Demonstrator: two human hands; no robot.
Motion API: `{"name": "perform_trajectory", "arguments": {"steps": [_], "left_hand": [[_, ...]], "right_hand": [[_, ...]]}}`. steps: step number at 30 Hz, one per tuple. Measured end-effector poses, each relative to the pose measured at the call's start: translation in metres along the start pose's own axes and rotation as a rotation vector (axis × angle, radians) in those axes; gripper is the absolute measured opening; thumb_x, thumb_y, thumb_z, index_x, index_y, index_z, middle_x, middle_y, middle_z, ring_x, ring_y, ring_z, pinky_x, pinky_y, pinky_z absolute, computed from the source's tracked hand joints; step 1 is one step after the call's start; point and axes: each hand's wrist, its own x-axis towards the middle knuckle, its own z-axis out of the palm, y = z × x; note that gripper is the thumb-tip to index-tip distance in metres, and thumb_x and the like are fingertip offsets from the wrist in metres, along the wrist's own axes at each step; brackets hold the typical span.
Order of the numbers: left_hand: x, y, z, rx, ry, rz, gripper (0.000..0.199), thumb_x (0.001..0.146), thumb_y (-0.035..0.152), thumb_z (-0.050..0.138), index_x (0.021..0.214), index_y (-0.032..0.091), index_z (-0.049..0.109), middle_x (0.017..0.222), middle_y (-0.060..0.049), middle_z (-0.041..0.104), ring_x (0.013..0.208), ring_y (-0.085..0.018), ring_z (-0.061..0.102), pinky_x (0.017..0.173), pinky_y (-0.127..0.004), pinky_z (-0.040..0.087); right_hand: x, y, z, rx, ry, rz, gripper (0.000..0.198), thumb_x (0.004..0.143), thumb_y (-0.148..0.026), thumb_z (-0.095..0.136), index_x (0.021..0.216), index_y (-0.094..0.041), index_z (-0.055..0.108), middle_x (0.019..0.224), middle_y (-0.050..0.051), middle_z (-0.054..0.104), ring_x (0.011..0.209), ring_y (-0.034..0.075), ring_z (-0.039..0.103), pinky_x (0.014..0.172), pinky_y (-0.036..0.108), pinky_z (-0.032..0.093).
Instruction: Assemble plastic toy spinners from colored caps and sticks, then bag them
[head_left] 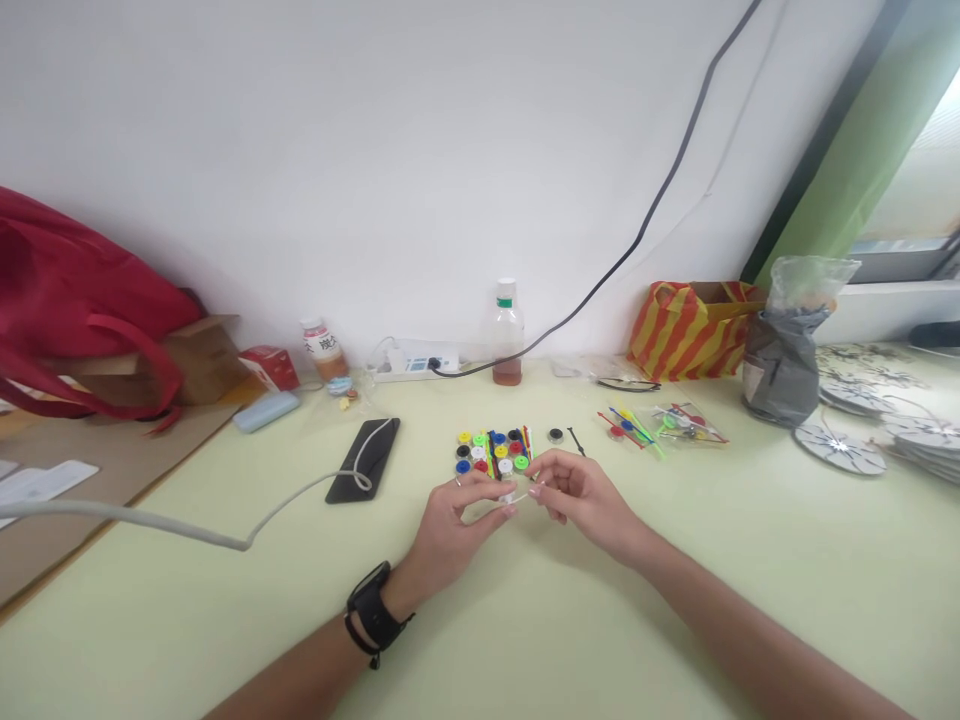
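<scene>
Just in front of the coloured discs, my left hand (pixel 457 520) pinches a small thin white strip (pixel 520 497) between thumb and fingers. My right hand (pixel 581 495) has its thumb and index finger closed on the strip's other end, the remaining fingers curled. A small white piece shows at the left fingertips; its exact shape is too small to tell. Beyond the hands lie rows of small round discs (pixel 501 452) in yellow, green, blue, black, red and white, with thin coloured sticks (pixel 526 440) among them. A black disc (pixel 555 435) and a black stick (pixel 576 441) lie apart, right of the rows.
A black phone (pixel 364 462) with a grey cable (pixel 300 490) lies left. Loose coloured sticks (pixel 634 430) and a clear bag of parts (pixel 690 424) lie right. A bottle (pixel 508 335) and power strip (pixel 412 362) stand by the wall. Patterned round plates (pixel 838 450) are far right.
</scene>
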Motion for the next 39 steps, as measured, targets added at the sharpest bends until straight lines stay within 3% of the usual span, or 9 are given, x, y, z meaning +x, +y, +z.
{"name": "perform_trajectory", "arguments": {"steps": [10,18,21,27,31,33,35,37,39], "left_hand": [[0.001,0.008,-0.001,0.02,-0.11,0.001,0.014,0.09,0.026,0.073,0.102,0.022,0.079,0.093,-0.006,0.075,0.088,-0.02,0.068,0.085,-0.033,0.052],[0.001,0.013,0.0,-0.312,-0.198,-0.084,0.02,0.093,0.029,0.069,0.11,0.019,0.075,0.119,-0.013,0.071,0.111,-0.025,0.065,0.098,-0.037,0.052],[0.003,0.01,0.0,-0.356,-0.14,-0.148,0.022,0.091,0.029,0.073,0.112,0.02,0.073,0.106,-0.009,0.072,0.1,-0.02,0.066,0.092,-0.033,0.054],[0.007,0.006,-0.001,-0.441,-0.012,-0.233,0.024,0.082,0.029,0.083,0.098,0.018,0.07,0.096,-0.004,0.069,0.089,-0.015,0.065,0.085,-0.026,0.055],[0.008,0.007,-0.003,-0.421,-0.008,-0.254,0.026,0.08,0.031,0.084,0.097,0.017,0.071,0.099,-0.006,0.072,0.092,-0.016,0.067,0.088,-0.028,0.055],[0.007,0.008,-0.003,-0.404,-0.012,-0.259,0.026,0.079,0.031,0.085,0.096,0.017,0.072,0.099,-0.006,0.072,0.092,-0.017,0.067,0.088,-0.028,0.056],[0.007,0.007,-0.003,-0.394,-0.014,-0.263,0.027,0.078,0.032,0.085,0.096,0.016,0.072,0.097,-0.006,0.072,0.091,-0.017,0.068,0.087,-0.029,0.056],[0.006,0.006,-0.003,-0.388,-0.015,-0.259,0.028,0.078,0.033,0.085,0.096,0.016,0.072,0.096,-0.006,0.072,0.09,-0.017,0.068,0.087,-0.03,0.057],[0.006,0.005,-0.003,-0.384,-0.02,-0.255,0.028,0.079,0.033,0.085,0.097,0.016,0.071,0.097,-0.007,0.072,0.091,-0.018,0.068,0.087,-0.031,0.058]], "right_hand": [[-0.001,0.0,0.0,0.028,-0.042,0.005,0.031,0.084,-0.042,0.078,0.098,-0.018,0.066,0.071,-0.004,0.054,0.056,0.009,0.046,0.052,0.024,0.04],[0.002,0.005,0.0,0.037,-0.006,-0.009,0.036,0.087,-0.046,0.073,0.111,-0.021,0.063,0.081,0.0,0.061,0.062,0.013,0.056,0.059,0.029,0.049],[0.002,0.008,-0.002,-0.006,0.065,-0.063,0.054,0.092,-0.044,0.066,0.14,-0.028,0.046,0.098,0.003,0.064,0.065,0.014,0.059,0.062,0.032,0.053],[-0.007,0.009,-0.006,-0.497,0.069,-0.35,0.036,0.1,-0.031,0.053,0.135,-0.029,0.059,0.089,0.002,0.062,0.065,0.013,0.052,0.063,0.028,0.048],[-0.013,0.008,0.001,-0.462,0.026,-0.337,0.055,0.101,-0.031,0.05,0.154,-0.031,0.037,0.099,0.003,0.061,0.064,0.013,0.05,0.062,0.028,0.047],[-0.014,0.005,0.004,-0.42,0.026,-0.293,0.044,0.102,-0.036,0.05,0.145,-0.029,0.048,0.104,0.005,0.061,0.067,0.013,0.052,0.063,0.029,0.047],[-0.013,0.001,0.005,-0.396,-0.05,-0.226,0.032,0.103,-0.043,0.047,0.105,-0.022,0.071,0.091,0.005,0.061,0.066,0.014,0.052,0.063,0.03,0.045],[-0.011,-0.003,0.005,-0.372,-0.15,-0.16,0.057,0.104,-0.051,0.041,0.06,-0.019,0.06,0.069,0.003,0.052,0.06,0.014,0.048,0.062,0.03,0.041],[-0.009,-0.005,0.004,-0.33,-0.169,-0.129,0.066,0.103,-0.057,0.042,0.048,-0.019,0.045,0.059,0.0,0.043,0.057,0.014,0.044,0.062,0.031,0.039]]}}
